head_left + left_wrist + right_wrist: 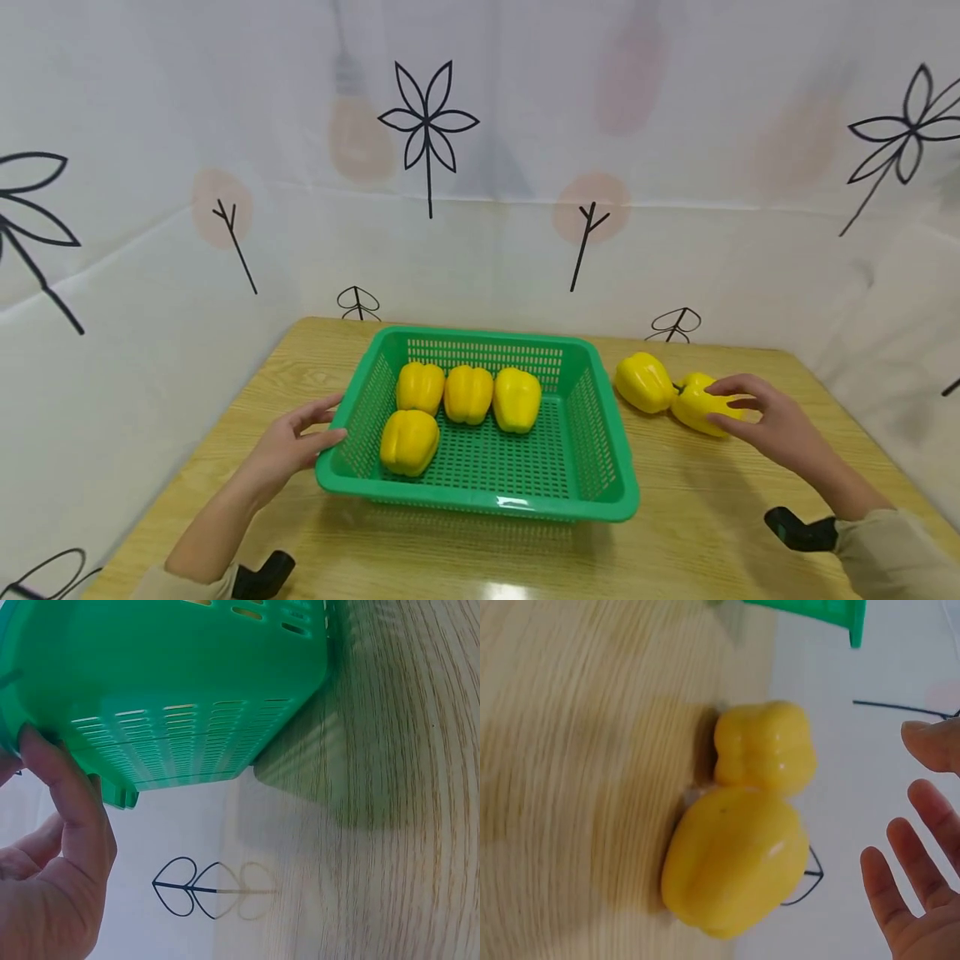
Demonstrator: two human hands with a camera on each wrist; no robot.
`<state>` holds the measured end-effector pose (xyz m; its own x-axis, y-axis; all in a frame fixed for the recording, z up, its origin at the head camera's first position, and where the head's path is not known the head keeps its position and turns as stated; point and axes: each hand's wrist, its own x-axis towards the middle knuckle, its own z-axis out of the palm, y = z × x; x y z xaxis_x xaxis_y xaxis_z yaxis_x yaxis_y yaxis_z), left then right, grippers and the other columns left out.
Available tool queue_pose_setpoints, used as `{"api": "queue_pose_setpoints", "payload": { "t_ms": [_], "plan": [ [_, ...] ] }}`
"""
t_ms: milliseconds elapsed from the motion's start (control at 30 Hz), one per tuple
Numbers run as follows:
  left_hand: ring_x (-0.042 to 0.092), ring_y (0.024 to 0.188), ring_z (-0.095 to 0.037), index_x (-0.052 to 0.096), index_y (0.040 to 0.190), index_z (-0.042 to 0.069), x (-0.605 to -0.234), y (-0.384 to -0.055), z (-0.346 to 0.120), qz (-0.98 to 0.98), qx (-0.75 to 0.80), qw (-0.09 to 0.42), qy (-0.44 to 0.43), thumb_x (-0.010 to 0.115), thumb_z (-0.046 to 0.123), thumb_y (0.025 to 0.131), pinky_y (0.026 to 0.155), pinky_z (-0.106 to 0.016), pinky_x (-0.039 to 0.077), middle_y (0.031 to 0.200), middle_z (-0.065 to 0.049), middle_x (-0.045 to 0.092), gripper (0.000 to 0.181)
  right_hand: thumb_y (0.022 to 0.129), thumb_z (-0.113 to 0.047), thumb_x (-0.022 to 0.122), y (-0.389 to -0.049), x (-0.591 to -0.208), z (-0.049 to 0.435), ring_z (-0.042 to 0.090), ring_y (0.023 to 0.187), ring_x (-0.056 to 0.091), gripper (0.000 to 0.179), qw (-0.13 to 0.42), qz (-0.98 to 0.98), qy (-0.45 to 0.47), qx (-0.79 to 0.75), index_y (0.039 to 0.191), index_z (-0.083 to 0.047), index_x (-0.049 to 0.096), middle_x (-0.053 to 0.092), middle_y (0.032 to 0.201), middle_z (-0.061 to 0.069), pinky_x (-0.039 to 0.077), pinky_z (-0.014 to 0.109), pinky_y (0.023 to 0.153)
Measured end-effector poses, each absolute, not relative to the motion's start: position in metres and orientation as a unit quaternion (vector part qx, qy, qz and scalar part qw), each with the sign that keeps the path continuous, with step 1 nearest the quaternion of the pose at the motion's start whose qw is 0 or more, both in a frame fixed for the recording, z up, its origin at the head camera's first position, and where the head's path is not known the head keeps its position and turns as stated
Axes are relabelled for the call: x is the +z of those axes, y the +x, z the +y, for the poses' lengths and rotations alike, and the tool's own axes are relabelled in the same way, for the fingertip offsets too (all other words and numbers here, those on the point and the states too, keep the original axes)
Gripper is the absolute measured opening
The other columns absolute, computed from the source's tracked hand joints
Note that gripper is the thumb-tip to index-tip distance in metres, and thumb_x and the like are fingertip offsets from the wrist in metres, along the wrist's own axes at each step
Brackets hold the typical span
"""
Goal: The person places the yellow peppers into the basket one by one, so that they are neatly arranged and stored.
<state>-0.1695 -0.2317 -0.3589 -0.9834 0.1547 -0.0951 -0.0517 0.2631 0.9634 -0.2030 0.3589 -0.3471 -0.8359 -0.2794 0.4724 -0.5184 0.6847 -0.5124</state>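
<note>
A green plastic basket (480, 498) holds several yellow bell peppers, among them one (409, 442) at its front left. My left hand (281, 450) grips the basket's left rim; in the left wrist view its bent fingers (71, 787) meet the underside of that rim. Two more yellow bell peppers lie on the table right of the basket, one (643, 383) nearer to it and the other (701, 404) farther right. Over the farther pepper hovers my right hand (780, 425), fingers spread. The right wrist view shows a gap between these fingers (922, 862) and the pepper (735, 859).
The wooden table (675, 508) stretches out on both sides of the basket. Behind it hangs a pale cloth (495, 267) printed with flowers and twigs. A black strap piece sits at each wrist.
</note>
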Motion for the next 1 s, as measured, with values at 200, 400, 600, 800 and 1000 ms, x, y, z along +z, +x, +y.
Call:
{"api": "queue_pose_setpoints", "payload": {
  "t_ms": [200,400,600,800,1000],
  "plan": [
    [0.057,0.1,-0.023,0.029,0.147,0.007,-0.359,-0.169,-0.231,0.788,0.608,0.088,0.032,0.063,0.023,0.091,0.078,-0.039,0.051,0.138,-0.024,0.031,0.067,0.082,-0.005,0.071,-0.214,-0.354,0.375,-0.015,0.094,0.039,0.03,0.169,-0.906,0.211,0.327,0.108,0.003,0.059,0.055,0.105,0.012,0.034,0.001,0.074],
    [0.057,0.101,-0.023,0.029,0.146,0.006,-0.358,-0.169,-0.23,0.787,0.61,0.086,0.03,0.063,0.023,0.091,0.078,-0.038,0.051,0.137,-0.024,0.031,0.067,0.083,-0.012,0.072,-0.219,-0.353,0.38,0.01,0.104,0.045,0.036,0.128,-0.935,0.185,0.275,0.113,0.001,0.058,0.051,0.114,0.019,0.047,0.032,0.082],
    [0.057,0.101,-0.023,0.029,0.146,0.006,-0.356,-0.169,-0.229,0.788,0.609,0.086,0.03,0.063,0.023,0.091,0.078,-0.038,0.051,0.137,-0.024,0.032,0.067,0.081,-0.01,0.073,-0.229,-0.362,0.386,0.052,0.109,0.037,0.047,0.086,-0.938,0.182,0.283,0.121,0.006,0.052,0.041,0.122,0.031,0.036,0.067,0.078],
    [0.057,0.1,-0.024,0.03,0.146,0.007,-0.354,-0.17,-0.229,0.79,0.606,0.085,0.033,0.063,0.023,0.091,0.078,-0.039,0.051,0.137,-0.024,0.032,0.067,0.082,-0.019,0.073,-0.232,-0.364,0.39,0.055,0.109,0.036,0.059,0.041,-0.95,0.147,0.273,0.129,0.006,0.046,0.041,0.123,0.035,0.033,0.068,0.079],
    [0.057,0.099,-0.023,0.03,0.146,0.006,-0.353,-0.169,-0.229,0.787,0.611,0.085,0.028,0.063,0.021,0.091,0.077,-0.038,0.051,0.136,-0.024,0.033,0.066,0.082,-0.027,0.072,-0.232,-0.362,0.393,0.052,0.106,0.04,0.065,0.021,-0.953,0.135,0.27,0.13,0.005,0.043,0.043,0.118,0.035,0.036,0.066,0.078]
  ]
}}
